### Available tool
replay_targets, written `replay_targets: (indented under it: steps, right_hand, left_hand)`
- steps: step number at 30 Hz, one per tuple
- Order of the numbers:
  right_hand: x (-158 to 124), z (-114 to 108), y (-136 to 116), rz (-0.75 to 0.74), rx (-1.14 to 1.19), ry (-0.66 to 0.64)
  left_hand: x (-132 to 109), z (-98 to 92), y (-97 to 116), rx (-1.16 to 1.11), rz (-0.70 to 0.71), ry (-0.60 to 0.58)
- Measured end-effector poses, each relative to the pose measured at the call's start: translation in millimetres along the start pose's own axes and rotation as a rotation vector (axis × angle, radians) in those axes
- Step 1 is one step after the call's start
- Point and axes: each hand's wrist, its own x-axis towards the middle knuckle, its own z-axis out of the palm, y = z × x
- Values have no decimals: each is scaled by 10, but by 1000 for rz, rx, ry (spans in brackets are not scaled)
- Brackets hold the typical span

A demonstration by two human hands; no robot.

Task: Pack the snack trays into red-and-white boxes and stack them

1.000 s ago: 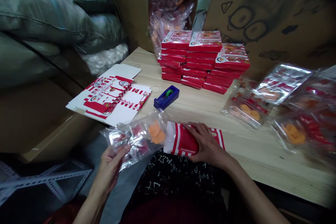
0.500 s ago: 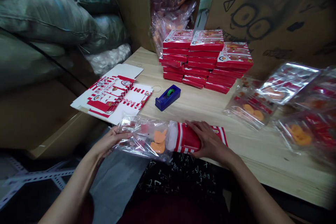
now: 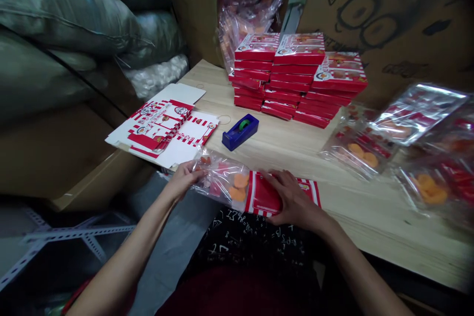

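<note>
My left hand [image 3: 188,177] pinches the outer end of a clear plastic packet [image 3: 222,177] with orange and reddish pieces inside. The packet's other end sits within the open end of a red and white striped carton [image 3: 259,193]. Wrapped over that carton is my right hand [image 3: 289,195], which holds it at the table's front edge. How deep the packet reaches inside is hidden by the carton. Just beyond the hands stands a blue tape dispenser [image 3: 240,132] with a green roll.
Stacked red cartons [image 3: 285,76] stand at the back of the wooden table [image 3: 289,147]. Flat printed card sheets [image 3: 163,128] lie at the left. Plastic packets [image 3: 429,185] are spread at the right. Behind is a cardboard box [image 3: 194,10] of packets; full sacks [image 3: 70,19] are piled left.
My left hand has moved right, and the packet's near end has gone from beside the carton's opening to inside it. My right hand keeps its hold on the carton. The view has shifted slightly.
</note>
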Motion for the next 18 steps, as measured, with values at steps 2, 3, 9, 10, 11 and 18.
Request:
replay_targets:
  steps: [2,3,9,10,11,18]
  right_hand:
    - [-4,30,-12,-2,-26,19]
    - [-5,38,-16,-4,-34,21]
    - [15,56,-40,-32,-43,6]
    - [19,66,-48,-30,-49,20]
    - [22,80,-56,-25,-54,36]
    - [52,175,-120,-8,-60,94]
  left_hand:
    - [-63,36,-38,-26,26,29]
    - [-85,43,-41,-33,38,38]
    - [-60,19,18,-27,67,80]
    - [-49,26,8,-35,68,94]
    - [-44,44,-14,-46,68,109]
    - [-177,410,-385,-75,32,94]
